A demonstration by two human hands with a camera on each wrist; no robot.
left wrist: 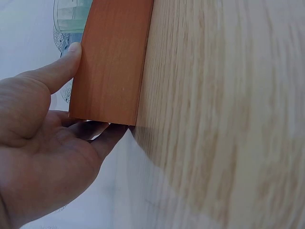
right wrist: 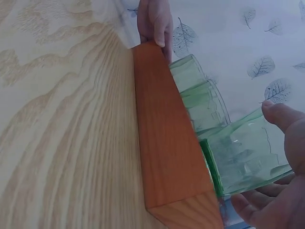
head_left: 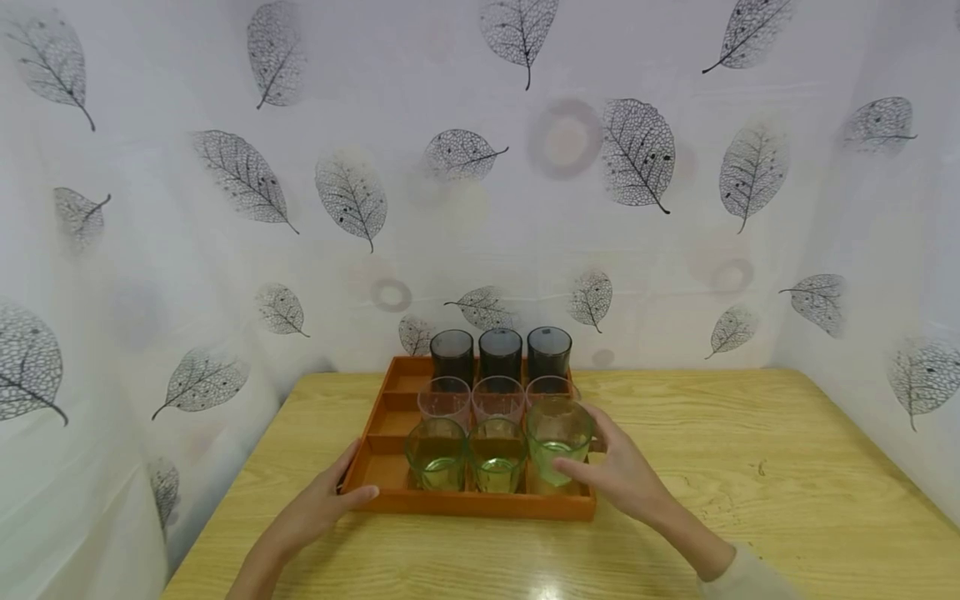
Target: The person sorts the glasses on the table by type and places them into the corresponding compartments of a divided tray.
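A shallow orange-brown wooden tray [head_left: 480, 505] with dividers lies on the table. At its front left corner my left hand [head_left: 315, 508] holds it, thumb along the front wall and fingers at the left side, as the left wrist view shows at the tray's end [left wrist: 112, 62]. My right hand [head_left: 626, 477] grips a clear green glass [head_left: 551, 429] at the front right, thumb on one side and fingers on the other. In the right wrist view this glass [right wrist: 248, 155] leans, its base close by the tray's wall. Two more green glasses [head_left: 437, 458] stand upright to its left.
Behind the green glasses, three clear pinkish glasses [head_left: 446, 402] fill part of the middle row. Three dark grey glasses [head_left: 500, 354] stand in the back row. Wood-grain table [head_left: 720, 467] stretches right of the tray. A leaf-printed white cloth [head_left: 525, 250] hangs behind.
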